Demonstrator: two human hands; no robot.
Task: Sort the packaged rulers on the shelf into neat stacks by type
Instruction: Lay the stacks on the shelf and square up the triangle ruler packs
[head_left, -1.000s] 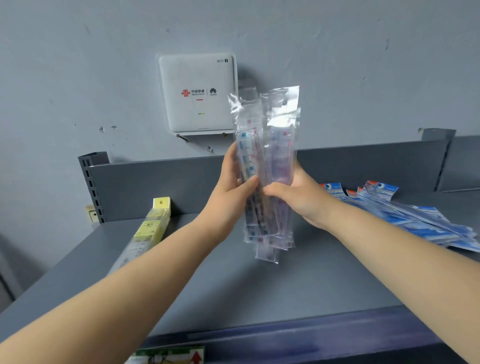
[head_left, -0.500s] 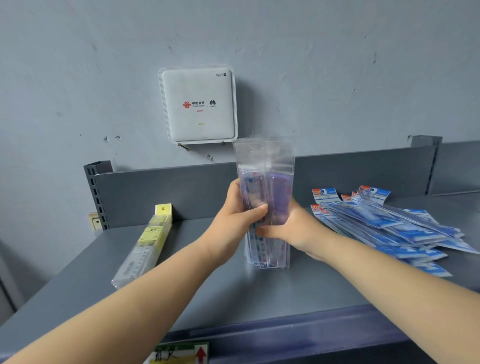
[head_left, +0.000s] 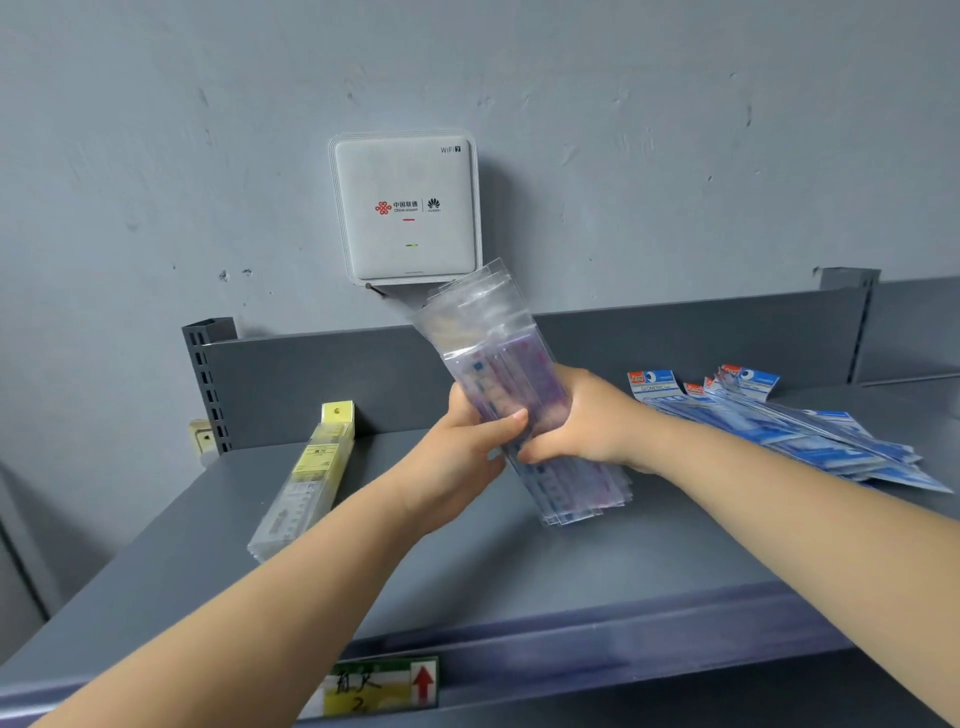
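Tilted over since approx. half a sec ago, when it was held upright on its bottom edges, is the bundle of clear plastic-sleeved rulers w/ purple and blue print; its top is now leaned away and to the left, toward the white square wall-mounted wifi box. The bundle is clamped from both sides at mid-length: the left hand is curled round its left edge w/ thumb laid across the front, and the right hand is wrapped round the right edge, fingers behind. Its lower end is at or just above the grey metal shelf, centre; contact can't be told. The long axis runs from lower right, near the person, to upper left, hanger ends pointed up. As for progress, approx. a third appears done: the stack of yellow-labelled clear ruler packs is laid neatly at left, long axis running front to back. The purple bundle is squared up but not yet laid down, and the fan of blue-and-white carded ruler packs at right is left spread and unsorted.
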